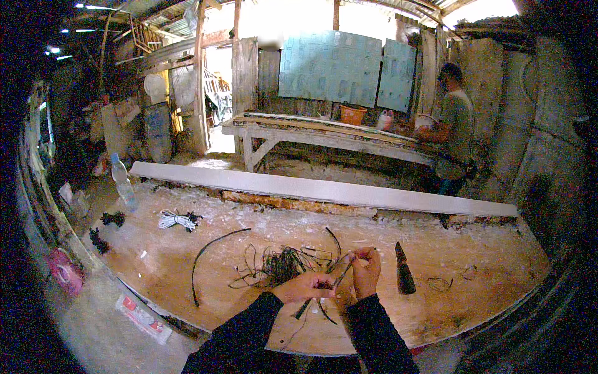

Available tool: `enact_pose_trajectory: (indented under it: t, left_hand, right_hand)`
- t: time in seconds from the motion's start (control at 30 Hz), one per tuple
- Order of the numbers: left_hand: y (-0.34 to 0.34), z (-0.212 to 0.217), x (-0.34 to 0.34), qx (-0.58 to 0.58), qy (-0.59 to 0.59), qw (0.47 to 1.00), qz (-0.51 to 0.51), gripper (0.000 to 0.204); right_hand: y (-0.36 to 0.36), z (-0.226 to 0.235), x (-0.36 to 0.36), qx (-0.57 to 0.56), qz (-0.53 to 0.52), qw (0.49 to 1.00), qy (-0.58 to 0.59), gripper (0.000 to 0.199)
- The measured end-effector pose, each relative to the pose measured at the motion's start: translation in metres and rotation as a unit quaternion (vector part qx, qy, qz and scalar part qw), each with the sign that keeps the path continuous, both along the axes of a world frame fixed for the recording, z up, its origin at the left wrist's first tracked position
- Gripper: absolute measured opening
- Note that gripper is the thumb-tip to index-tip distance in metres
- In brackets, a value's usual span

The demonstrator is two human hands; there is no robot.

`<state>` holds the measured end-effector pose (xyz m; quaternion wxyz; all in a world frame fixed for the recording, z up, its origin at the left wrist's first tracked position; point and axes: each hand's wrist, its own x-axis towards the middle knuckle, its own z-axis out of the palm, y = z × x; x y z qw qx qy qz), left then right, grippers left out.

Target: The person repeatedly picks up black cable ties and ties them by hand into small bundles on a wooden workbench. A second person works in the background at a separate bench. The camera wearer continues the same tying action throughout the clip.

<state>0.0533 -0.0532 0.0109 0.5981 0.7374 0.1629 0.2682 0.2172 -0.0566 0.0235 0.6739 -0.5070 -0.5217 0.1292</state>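
Observation:
Low over the near middle of the wooden table, my left hand (306,288) is closed, fingers curled around one end of a short dark cord (342,274). My right hand (366,272) pinches the cord's upper end, slightly farther away. Behind my left hand lies a tangled heap of thin dark strands (285,265). More dark cord pieces (303,308) poke out beneath the hands. A long curved black cord (198,265) rests to the left, and another short one (334,240) lies beyond the hands. Right of my right hand is a dark, tapered, knife-like tool (405,274).
A tied white-and-black cord bundle (177,219) and black bundles (112,218) lie at left, near a plastic bottle (124,184). Thin loops (440,285) sit at right. A pale raised board (311,189) bounds the far edge. Another person (456,124) stands by the back bench (336,140).

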Motion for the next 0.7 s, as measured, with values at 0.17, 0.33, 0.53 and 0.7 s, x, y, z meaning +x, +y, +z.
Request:
enact_pose_trajectory:
  t: [0.17,0.33,0.53,0.7]
  left_hand:
    - [0.007,0.0,-0.006,0.05,0.018,0.994,0.098,0.018]
    - [0.014,0.005,-0.014,0.116,0.018,0.93,0.348,0.02]
    - [0.024,0.005,-0.024,0.05,-0.092,0.865,0.49,0.016]
    - [0.033,-0.006,-0.028,0.069,-0.137,0.817,0.555,0.013]
  right_hand:
    - [-0.002,0.002,-0.007,0.037,-0.043,0.992,-0.111,0.006]
    - [-0.003,-0.003,-0.005,0.018,-0.085,0.968,-0.235,0.004]
    - [-0.007,-0.005,-0.007,-0.086,0.178,0.98,-0.022,0.007]
    - [-0.016,0.0,-0.018,-0.108,0.395,0.912,0.012,0.009]
